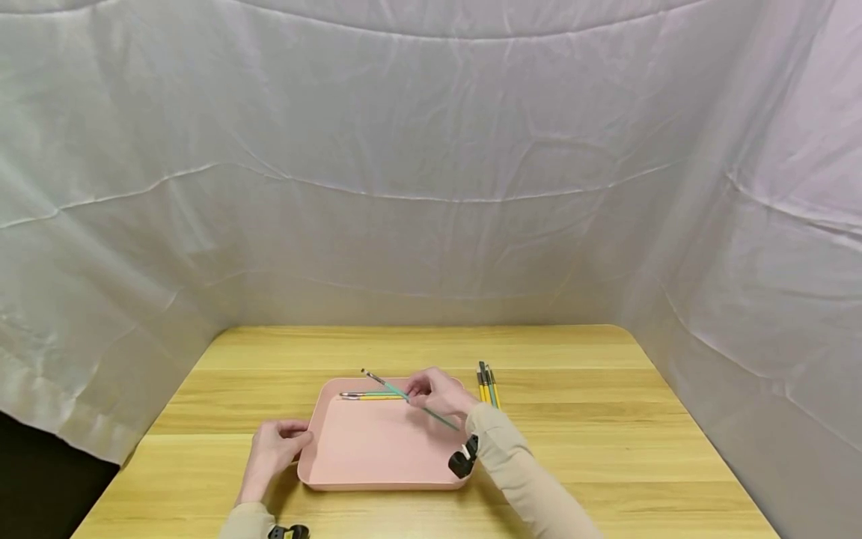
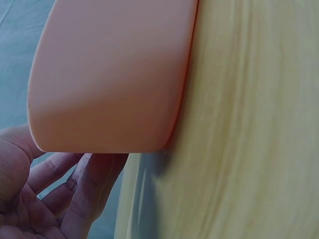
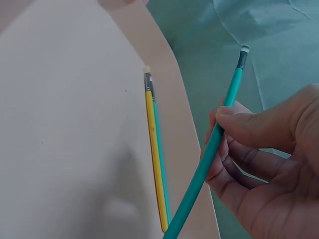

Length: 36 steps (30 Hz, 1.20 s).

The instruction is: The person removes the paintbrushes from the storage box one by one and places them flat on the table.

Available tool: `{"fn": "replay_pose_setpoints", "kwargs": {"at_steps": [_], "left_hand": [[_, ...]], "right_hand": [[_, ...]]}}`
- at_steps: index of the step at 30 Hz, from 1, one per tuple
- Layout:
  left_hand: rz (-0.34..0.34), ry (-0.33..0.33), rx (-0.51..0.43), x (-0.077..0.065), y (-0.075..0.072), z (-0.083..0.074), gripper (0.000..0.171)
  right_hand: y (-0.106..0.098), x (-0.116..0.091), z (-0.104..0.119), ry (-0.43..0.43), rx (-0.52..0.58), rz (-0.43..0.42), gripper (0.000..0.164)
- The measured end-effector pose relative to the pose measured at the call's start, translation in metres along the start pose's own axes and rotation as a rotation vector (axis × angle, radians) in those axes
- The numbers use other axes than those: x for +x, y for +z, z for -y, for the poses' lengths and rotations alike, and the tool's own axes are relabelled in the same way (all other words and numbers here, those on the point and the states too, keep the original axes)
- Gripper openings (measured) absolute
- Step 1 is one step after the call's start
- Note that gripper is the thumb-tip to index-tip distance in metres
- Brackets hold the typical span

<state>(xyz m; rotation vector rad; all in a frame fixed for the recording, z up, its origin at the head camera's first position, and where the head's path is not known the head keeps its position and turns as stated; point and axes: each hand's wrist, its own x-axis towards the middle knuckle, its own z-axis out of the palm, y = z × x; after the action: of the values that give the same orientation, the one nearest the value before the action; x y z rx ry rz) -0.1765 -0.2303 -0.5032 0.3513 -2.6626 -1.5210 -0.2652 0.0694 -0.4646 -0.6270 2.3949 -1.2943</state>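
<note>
My right hand [image 1: 441, 391] pinches a green-handled paintbrush [image 3: 203, 162] between thumb and fingers, holding it slantwise over the pink tray [image 1: 377, 449]. Its bristle end points up and away to the left in the head view. Inside the tray, along its far wall, a yellow paintbrush [image 3: 155, 149] and another green paintbrush [image 3: 158, 129] lie side by side. At the tray's left side, my left hand [image 1: 272, 453] holds the edge, thumb at the rim and fingers against the outer wall. In the left wrist view those fingers [image 2: 92, 191] are partly hidden behind the tray.
Right of the tray, several more paintbrushes [image 1: 494, 393] with yellow and green handles lie bunched on the wooden table [image 1: 606, 449], partly behind my right forearm. Grey fabric [image 1: 431, 247] hangs around the back and sides of the table.
</note>
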Motion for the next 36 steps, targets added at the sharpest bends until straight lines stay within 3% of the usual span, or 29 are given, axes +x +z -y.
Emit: {"fn": "replay_pose_setpoints", "kwargs": {"at_steps": [8, 20, 29, 36], "left_hand": [[0.001, -0.01, -0.001, 0.0, 0.001, -0.001, 0.03], [-0.004, -0.014, -0.011, 0.0, 0.002, -0.001, 0.029], [-0.005, -0.013, -0.001, -0.001, 0.004, -0.003, 0.029], [-0.015, -0.003, 0.018, -0.001, 0.004, -0.004, 0.029]], "right_hand": [[-0.008, -0.01, -0.006, -0.082, 0.101, -0.033, 0.02], [-0.01, -0.023, -0.018, -0.09, 0.313, -0.152, 0.026], [-0.014, -0.04, -0.024, -0.168, 0.378, -0.291, 0.03], [-0.014, -0.05, -0.035, -0.182, 0.469, -0.398, 0.032]]}}
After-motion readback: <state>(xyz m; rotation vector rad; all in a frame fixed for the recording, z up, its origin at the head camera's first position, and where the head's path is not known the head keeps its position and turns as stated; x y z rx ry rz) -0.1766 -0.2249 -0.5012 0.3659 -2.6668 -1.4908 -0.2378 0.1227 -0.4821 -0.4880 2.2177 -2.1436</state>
